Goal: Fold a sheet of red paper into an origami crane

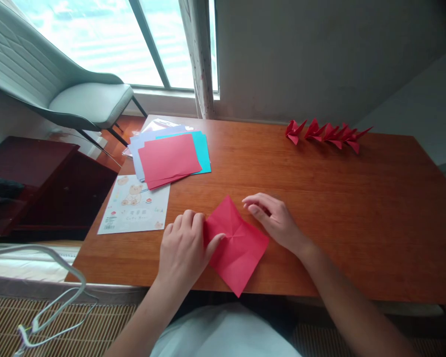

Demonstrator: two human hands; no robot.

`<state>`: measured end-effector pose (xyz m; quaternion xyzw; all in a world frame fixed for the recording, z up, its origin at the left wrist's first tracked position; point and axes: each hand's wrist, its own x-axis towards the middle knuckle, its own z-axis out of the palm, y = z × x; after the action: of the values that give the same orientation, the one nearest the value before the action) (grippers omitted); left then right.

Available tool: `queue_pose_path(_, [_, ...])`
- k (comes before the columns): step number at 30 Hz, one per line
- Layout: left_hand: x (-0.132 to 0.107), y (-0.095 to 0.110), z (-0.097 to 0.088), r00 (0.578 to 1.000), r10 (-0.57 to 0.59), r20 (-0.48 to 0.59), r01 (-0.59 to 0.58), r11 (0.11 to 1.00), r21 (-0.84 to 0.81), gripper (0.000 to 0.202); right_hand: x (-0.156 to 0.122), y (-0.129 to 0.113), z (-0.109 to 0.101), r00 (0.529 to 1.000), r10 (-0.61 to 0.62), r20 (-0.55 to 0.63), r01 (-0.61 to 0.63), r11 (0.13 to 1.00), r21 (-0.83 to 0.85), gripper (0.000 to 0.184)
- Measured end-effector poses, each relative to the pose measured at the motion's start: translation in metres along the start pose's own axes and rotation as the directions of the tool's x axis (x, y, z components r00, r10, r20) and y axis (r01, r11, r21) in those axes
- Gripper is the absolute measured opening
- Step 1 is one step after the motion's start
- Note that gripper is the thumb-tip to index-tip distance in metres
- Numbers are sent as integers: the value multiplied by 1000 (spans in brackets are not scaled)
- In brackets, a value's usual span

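Observation:
A square sheet of red origami paper lies turned like a diamond at the table's front edge, its crease lines crossing near the middle. My left hand is on its left corner, thumb over the top and the other fingers curled at the edge; that corner is hidden. Just beyond the upper right side of the sheet, my right hand hovers apart from it. Its fingers are loosely bent, with a gap between thumb and forefinger and nothing held.
Red paper sheets top a pile with turquoise and lilac sheets at the table's back left. A bear-printed sheet lies before them. Several folded red paper figures line the back right. A white cable loops beside the table.

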<state>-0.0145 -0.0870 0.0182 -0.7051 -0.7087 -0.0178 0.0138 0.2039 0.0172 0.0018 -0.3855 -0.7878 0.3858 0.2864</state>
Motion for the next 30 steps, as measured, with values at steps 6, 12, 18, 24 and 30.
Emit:
queue_pose_path(6, [6,2,5,998,48,-39,-49,998,-44,36,-21,-39,3,941,-312,-127,262,914,-310,24])
queue_pose_path(12, [9,3,8,996,57,-72,-68,983,-169,13,-28,-36,35,948,-278,152,306,680,-666,27])
queue_pose_path(18, [5,7,9,955,-67,-288,-57,914,-402,24,-30,-20,35,965,-221,140,250,620,-744,33])
queue_pose_path(24, [6,13,10,980,-69,-188,-77,737,-672,29,-31,-20,36,962,-202,182,268,593,-759,37])
queue_pose_path(30, [2,20,20,974,127,-188,-173,952,-253,56,-32,-16,38,964,-203,172,261,593,-762,38])
